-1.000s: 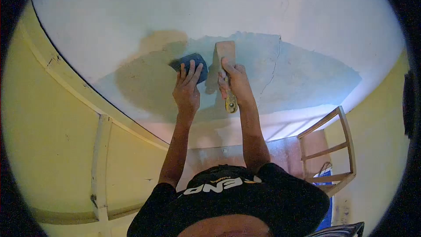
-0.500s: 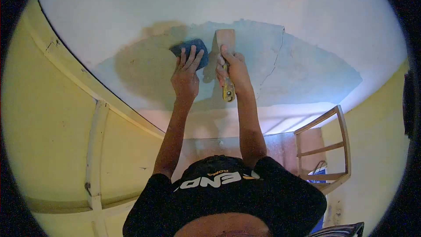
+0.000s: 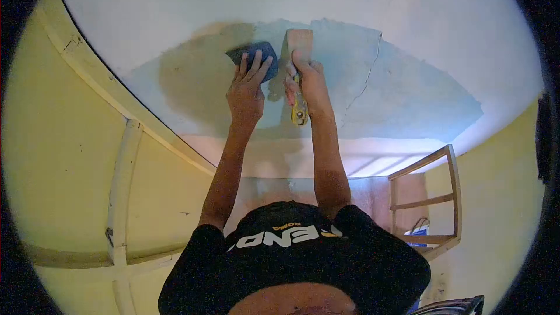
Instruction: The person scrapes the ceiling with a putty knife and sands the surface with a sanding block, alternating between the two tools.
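My left hand (image 3: 246,94) is raised on the left, its fingers over a dark, flat pad (image 3: 263,61) held close to the pale surface. To its right, my right hand (image 3: 313,84) grips a putty knife (image 3: 300,41). The blade points up in the view, with the thumb on its lower part, and the worn yellow handle hangs below the fist. Behind both tools lies a greenish-grey patch (image 3: 408,93) on the white surface. Whether either tool touches the surface is unclear.
A thin crack (image 3: 367,84) runs down the patch right of my hands. Yellow wall panels with a frame strip (image 3: 123,186) fill the left side. A wooden frame (image 3: 457,198) stands at the right, near a yellow wall (image 3: 496,181). A dark object (image 3: 452,306) shows at the bottom right.
The view has shifted a little, so the patch and both hands sit slightly higher. Both hands keep their hold on the pad and the putty knife.
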### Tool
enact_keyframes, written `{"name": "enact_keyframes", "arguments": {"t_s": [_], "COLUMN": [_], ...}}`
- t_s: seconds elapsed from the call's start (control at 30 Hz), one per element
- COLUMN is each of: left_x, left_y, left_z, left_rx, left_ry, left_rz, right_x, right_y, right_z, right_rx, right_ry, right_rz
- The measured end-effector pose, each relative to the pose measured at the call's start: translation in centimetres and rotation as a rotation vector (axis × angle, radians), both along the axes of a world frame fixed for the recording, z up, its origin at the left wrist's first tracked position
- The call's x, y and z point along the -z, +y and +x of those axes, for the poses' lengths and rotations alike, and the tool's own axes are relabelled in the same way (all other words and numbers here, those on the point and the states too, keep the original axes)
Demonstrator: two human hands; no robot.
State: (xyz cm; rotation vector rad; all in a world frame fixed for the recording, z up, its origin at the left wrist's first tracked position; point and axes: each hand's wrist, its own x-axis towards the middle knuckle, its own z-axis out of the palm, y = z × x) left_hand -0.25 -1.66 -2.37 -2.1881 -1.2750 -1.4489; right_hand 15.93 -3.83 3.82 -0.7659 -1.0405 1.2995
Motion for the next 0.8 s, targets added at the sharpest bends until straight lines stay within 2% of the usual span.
{"name": "enact_keyframes", "arguments": {"t_s": [0.3,0.6,0.67,0.73,0.8], "left_x": [-0.2,0.0,-0.1,-0.6,-1.0], "left_y": [0.0,0.0,-0.2,-0.1,0.3], "left_z": [0.4,0.7,0.6,0.9,1.8], "left_rx": [0.016,-0.018,-0.023,-0.043,-0.081], "left_ry": [-0.032,-0.03,-0.025,-0.017,-0.008], "left_rz": [0.005,0.014,0.002,0.027,0.068], "right_x": [-0.8,-0.6,2.3,7.1,9.7], "right_y": [0.4,1.3,1.8,2.2,-0.6], "right_z": [-0.4,-0.4,0.3,1.3,2.9], "right_rx": [0.04,0.022,0.108,0.249,0.293], "right_ry": [-0.008,-0.016,-0.113,-0.24,-0.191], "right_rz": [-0.005,0.121,0.046,0.086,-0.011]}}
